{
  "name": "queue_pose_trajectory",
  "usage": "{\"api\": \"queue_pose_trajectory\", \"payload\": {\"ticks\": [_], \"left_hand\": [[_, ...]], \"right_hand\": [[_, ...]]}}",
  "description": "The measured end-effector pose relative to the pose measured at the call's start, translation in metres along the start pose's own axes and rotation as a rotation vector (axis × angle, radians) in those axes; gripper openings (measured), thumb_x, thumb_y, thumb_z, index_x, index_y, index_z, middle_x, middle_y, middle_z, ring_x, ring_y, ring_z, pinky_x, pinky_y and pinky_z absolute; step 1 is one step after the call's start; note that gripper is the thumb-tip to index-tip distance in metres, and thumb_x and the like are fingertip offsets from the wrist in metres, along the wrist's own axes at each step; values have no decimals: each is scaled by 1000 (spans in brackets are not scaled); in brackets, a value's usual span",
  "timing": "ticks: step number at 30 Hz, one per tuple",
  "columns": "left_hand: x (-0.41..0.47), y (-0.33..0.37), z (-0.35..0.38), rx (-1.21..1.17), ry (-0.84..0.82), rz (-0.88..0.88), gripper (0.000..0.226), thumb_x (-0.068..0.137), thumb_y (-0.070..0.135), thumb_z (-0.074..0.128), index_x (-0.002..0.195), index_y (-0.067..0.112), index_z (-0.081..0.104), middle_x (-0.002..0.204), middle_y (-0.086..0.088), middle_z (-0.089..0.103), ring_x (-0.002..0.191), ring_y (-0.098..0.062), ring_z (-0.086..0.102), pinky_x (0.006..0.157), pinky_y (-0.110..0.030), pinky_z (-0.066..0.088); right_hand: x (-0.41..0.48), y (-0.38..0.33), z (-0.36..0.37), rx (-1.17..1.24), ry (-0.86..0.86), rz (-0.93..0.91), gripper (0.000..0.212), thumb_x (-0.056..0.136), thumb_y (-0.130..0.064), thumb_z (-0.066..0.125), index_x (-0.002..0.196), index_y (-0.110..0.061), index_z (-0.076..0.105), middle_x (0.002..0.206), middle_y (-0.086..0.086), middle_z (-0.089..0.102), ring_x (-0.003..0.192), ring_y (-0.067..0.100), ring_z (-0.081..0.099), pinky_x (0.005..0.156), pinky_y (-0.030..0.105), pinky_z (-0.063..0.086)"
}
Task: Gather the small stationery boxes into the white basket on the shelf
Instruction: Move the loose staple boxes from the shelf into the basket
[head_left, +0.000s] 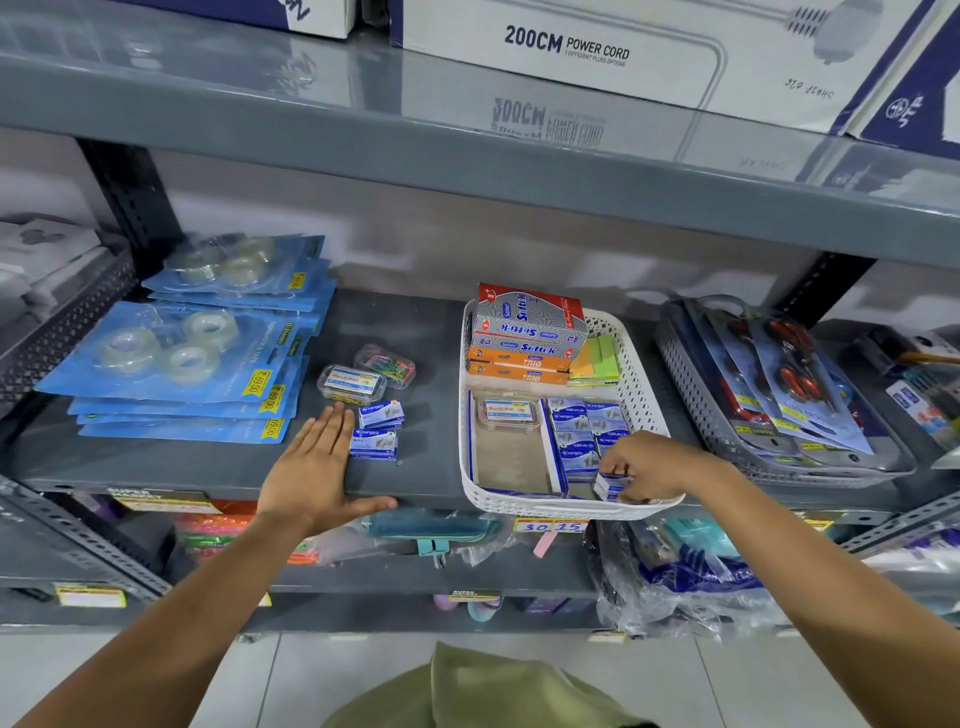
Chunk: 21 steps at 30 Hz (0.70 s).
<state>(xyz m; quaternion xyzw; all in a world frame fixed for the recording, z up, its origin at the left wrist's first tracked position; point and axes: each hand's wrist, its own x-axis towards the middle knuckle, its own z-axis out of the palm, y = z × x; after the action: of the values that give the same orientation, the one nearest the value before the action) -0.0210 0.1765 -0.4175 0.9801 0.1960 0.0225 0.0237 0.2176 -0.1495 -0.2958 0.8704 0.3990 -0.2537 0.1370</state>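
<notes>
The white basket stands on the grey shelf, right of centre. Inside it lie several small blue-and-white staple boxes, a clear pin box and larger pen boxes at the back. My right hand is inside the basket's front right corner, shut on a small blue-and-white box. Two more small blue boxes sit on the bare shelf, with two clear plastic clip boxes behind them. My left hand lies flat and open on the shelf, just left of the loose boxes.
Stacked blue tape packs fill the shelf's left side. A grey basket of scissors packs stands to the right of the white one. Large cartons sit on the shelf above. Bagged goods crowd the lower shelf.
</notes>
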Motion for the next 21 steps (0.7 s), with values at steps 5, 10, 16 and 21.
{"api": "queue_pose_trajectory", "payload": {"ticks": [5, 10, 16, 21], "left_hand": [[0, 0, 1, -13, 6, 2, 134, 57, 101, 14, 152, 7, 0, 161, -10, 4, 148, -22, 2, 120, -36, 1], [0, 0, 1, -7, 5, 1, 134, 57, 101, 13, 151, 7, -3, 161, -10, 3, 148, -21, 0, 120, -35, -1], [-1, 0, -1, -15, 9, 2, 134, 57, 101, 15, 152, 7, 0, 161, -10, 5, 148, -22, 2, 120, -36, 0], [-1, 0, -1, -9, 19, 5, 135, 58, 101, 15, 151, 5, 4, 160, -11, 8, 148, -22, 5, 120, -36, 2]], "right_hand": [[1, 0, 4, 96, 95, 85, 40, 71, -22, 82, 108, -15, 68, 107, 4, 68, 92, 18, 59, 77, 26, 47], [-2, 5, 3, 156, 83, 126, 39, 71, -20, 79, 108, -16, 68, 112, 5, 68, 98, 18, 63, 77, 22, 48], [-6, 4, 0, 311, 90, 136, 47, 69, -30, 85, 108, -13, 66, 108, 5, 69, 99, 17, 65, 89, 27, 53], [-5, -4, 7, 293, 153, 123, 42, 69, -31, 84, 104, -14, 69, 106, 4, 71, 97, 16, 64, 85, 25, 50]]}}
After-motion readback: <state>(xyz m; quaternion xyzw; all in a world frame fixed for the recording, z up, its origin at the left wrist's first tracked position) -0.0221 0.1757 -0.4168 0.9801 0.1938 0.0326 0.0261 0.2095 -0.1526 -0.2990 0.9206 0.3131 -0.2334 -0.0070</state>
